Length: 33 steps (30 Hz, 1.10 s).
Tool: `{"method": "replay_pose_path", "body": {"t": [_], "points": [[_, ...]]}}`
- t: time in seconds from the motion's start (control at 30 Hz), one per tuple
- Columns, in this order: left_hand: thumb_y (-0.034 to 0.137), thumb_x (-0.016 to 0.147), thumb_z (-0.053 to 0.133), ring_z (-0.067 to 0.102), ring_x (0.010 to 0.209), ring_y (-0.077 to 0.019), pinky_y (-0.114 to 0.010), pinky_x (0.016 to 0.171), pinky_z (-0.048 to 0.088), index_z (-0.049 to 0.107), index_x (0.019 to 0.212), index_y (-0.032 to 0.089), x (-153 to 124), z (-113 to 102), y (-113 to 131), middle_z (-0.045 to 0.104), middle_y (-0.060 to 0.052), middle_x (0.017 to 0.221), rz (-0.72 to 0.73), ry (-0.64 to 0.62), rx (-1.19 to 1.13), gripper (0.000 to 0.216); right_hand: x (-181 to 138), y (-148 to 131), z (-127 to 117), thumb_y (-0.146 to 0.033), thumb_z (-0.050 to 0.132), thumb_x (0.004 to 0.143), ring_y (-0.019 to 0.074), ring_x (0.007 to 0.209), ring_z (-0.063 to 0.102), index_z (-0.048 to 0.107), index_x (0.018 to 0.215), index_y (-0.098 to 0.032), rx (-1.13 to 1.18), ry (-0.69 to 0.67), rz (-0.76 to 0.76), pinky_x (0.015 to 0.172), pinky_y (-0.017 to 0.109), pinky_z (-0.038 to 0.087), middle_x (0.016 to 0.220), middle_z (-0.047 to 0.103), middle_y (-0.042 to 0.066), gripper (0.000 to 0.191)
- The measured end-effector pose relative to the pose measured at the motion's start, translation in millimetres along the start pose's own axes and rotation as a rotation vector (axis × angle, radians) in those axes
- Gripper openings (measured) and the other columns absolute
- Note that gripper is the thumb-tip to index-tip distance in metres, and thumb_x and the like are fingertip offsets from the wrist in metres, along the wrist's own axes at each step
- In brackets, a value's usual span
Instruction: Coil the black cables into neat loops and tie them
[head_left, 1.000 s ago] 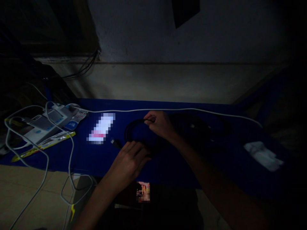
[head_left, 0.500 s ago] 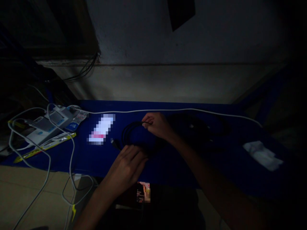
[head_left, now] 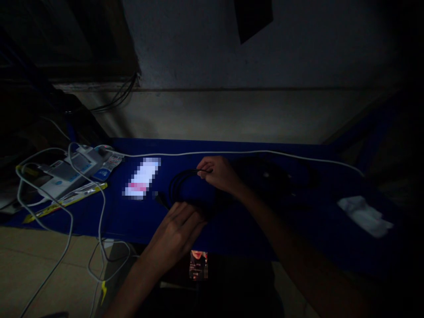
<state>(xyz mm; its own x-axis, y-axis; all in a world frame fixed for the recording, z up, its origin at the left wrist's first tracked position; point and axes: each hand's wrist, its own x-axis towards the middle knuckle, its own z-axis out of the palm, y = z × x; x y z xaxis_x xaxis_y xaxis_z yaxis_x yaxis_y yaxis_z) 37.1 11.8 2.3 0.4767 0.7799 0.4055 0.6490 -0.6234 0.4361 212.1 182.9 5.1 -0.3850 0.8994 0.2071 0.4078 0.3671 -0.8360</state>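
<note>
In dim light a coiled black cable (head_left: 180,183) lies on a blue table (head_left: 232,225). My right hand (head_left: 218,173) pinches the far side of the coil between thumb and fingers. My left hand (head_left: 177,227) rests with its fingers together over the near side of the coil, beside the cable's black plug end (head_left: 160,198). Whether the left fingers grip the cable is hidden in the dark.
A white blurred packet (head_left: 141,179) lies left of the coil. At the far left are white devices (head_left: 71,170) with tangled white cords (head_left: 66,212) hanging off the table. A thin white cord (head_left: 265,152) runs along the back. White crumpled material (head_left: 364,215) sits at the right.
The coil and both hands have shifted slightly; my left hand slid a little toward me along the near side of the coil. The right hand keeps its pinch.
</note>
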Motion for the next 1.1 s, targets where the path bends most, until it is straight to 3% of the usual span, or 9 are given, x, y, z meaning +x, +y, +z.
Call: {"method": "replay_pose_path", "body": {"t": [0.2, 0.37, 0.47, 0.6, 0.7, 0.83, 1.1], "points": [[0.015, 0.106, 0.056, 0.064, 0.097, -0.0219, -0.039, 0.086, 0.050, 0.063, 0.114, 0.017, 11.3, -22.3, 11.7, 0.071, -0.007, 0.105, 0.103, 0.020, 0.060, 0.010, -5.9, -28.1, -23.5, -0.010, 0.073, 0.076, 0.0197, 0.076, 0.074, 0.075, 0.082, -0.019, 0.023, 0.060, -0.012, 0.070, 0.032, 0.060, 0.078, 0.077, 0.004, 0.011], [0.015, 0.107, 0.054, 0.063, 0.096, -0.0208, -0.037, 0.087, 0.049, 0.062, 0.111, 0.016, 50.4, -36.4, 33.2, 0.071, -0.007, 0.105, 0.243, -0.007, 0.076, 0.009, -19.2, -53.7, -86.0, -0.023, 0.079, 0.078, 0.0215, 0.079, 0.075, 0.077, 0.088, -0.020, -0.007, 0.157, -0.010, 0.071, 0.033, 0.062, 0.083, 0.078, 0.006, 0.011], [0.017, 0.109, 0.050, 0.063, 0.097, -0.0208, -0.037, 0.089, 0.049, 0.062, 0.111, 0.017, 90.8, -23.8, 45.7, 0.069, -0.006, 0.103, 0.320, -0.028, 0.084, 0.012, -25.4, -45.5, -133.0, -0.028, 0.083, 0.074, 0.0227, 0.074, 0.073, 0.077, 0.088, -0.020, -0.050, 0.231, 0.042, 0.059, 0.031, 0.059, 0.081, 0.077, 0.006, 0.017], [0.023, 0.107, 0.055, 0.065, 0.106, -0.0231, -0.038, 0.094, 0.050, 0.063, 0.114, 0.016, 144.6, 12.6, 49.8, 0.069, -0.009, 0.111, 0.367, -0.090, 0.027, 0.013, -30.0, -3.6, -174.2, -0.026, 0.082, 0.070, 0.0215, 0.066, 0.071, 0.075, 0.084, -0.020, -0.096, 0.311, 0.169, 0.049, 0.028, 0.054, 0.075, 0.076, 0.006, 0.017], [0.024, 0.106, 0.057, 0.066, 0.110, -0.0250, -0.041, 0.098, 0.050, 0.064, 0.112, 0.017, 166.1, 41.4, 44.5, 0.070, -0.010, 0.114, 0.383, -0.128, -0.004, 0.012, -35.4, 34.1, -181.0, -0.023, 0.079, 0.071, 0.0201, 0.067, 0.071, 0.075, 0.084, -0.018, -0.151, 0.337, 0.209, 0.056, 0.029, 0.056, 0.075, 0.076, 0.005, 0.015], [0.028, 0.104, 0.058, 0.066, 0.111, -0.0259, -0.043, 0.101, 0.050, 0.064, 0.114, 0.016, 165.8, 64.8, 37.1, 0.071, -0.011, 0.113, 0.320, -0.154, -0.022, 0.016, -45.5, 65.3, -175.2, -0.026, 0.078, 0.076, 0.0206, 0.077, 0.074, 0.077, 0.089, -0.019, -0.257, 0.332, 0.135, 0.074, 0.034, 0.059, 0.083, 0.080, 0.005, 0.015], [0.034, 0.108, 0.054, 0.066, 0.121, -0.0252, -0.044, 0.108, 0.049, 0.061, 0.128, 0.018, 150.6, 78.4, 30.6, 0.072, -0.011, 0.126, 0.292, -0.112, -0.116, 0.026, -56.3, 68.0, -179.2, -0.026, 0.076, 0.082, 0.0223, 0.085, 0.076, 0.079, 0.093, -0.022, -0.403, 0.297, 0.089, 0.081, 0.037, 0.058, 0.091, 0.082, 0.005, 0.012]]}}
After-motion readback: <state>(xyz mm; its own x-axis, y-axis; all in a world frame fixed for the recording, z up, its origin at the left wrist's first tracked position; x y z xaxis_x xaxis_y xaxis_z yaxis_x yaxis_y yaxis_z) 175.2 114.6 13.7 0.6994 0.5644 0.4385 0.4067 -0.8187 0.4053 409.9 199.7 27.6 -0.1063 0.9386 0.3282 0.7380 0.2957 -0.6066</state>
